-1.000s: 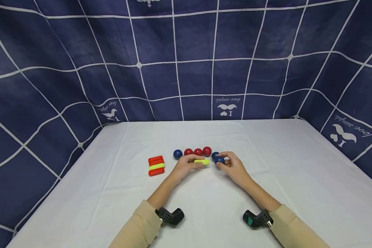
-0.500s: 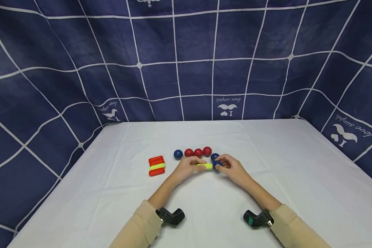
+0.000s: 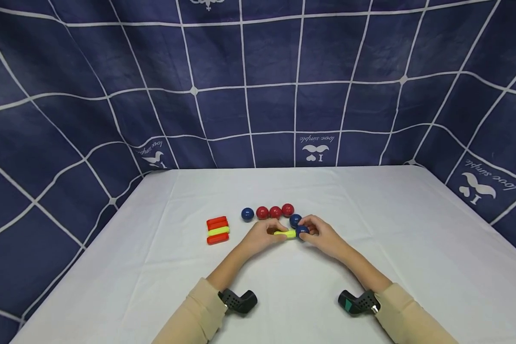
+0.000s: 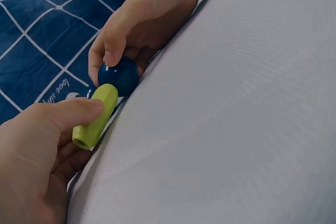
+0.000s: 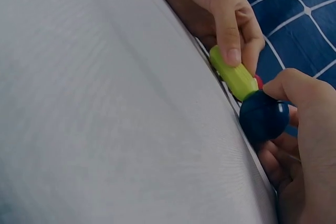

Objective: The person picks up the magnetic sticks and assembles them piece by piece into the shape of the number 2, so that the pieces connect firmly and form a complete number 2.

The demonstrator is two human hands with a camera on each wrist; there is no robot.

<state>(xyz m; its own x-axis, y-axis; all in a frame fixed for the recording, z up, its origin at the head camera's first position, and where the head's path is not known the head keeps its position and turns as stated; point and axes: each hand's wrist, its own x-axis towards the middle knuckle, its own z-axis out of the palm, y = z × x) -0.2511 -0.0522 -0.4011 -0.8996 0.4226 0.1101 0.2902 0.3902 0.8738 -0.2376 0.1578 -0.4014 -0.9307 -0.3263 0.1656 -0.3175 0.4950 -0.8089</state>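
Observation:
Between thumb and fingers, my left hand [image 3: 260, 236] pinches a yellow-green rod [image 4: 98, 116] with a hole in its near end. My right hand [image 3: 326, 237] grips a dark blue ball [image 5: 262, 116]. In the right wrist view the rod's far end meets the ball's side; whether they are joined I cannot tell. Both pieces are low over the white cloth. Just behind the held ball lies another blue ball [image 3: 295, 220], close to my right fingertips.
Red balls [image 3: 262, 212] stand in a row behind my hands, with a blue ball [image 3: 247, 214] at the row's left end. Further left lie red rods [image 3: 217, 238] and a yellow-green rod [image 3: 218, 231] side by side. A dark blue grid curtain [image 3: 271, 110] hangs behind the white table [image 3: 266, 310].
My hands have come together and slightly nearer, bringing the rod's end and the held ball from apart to touching. The blue ball behind has shifted slightly left.

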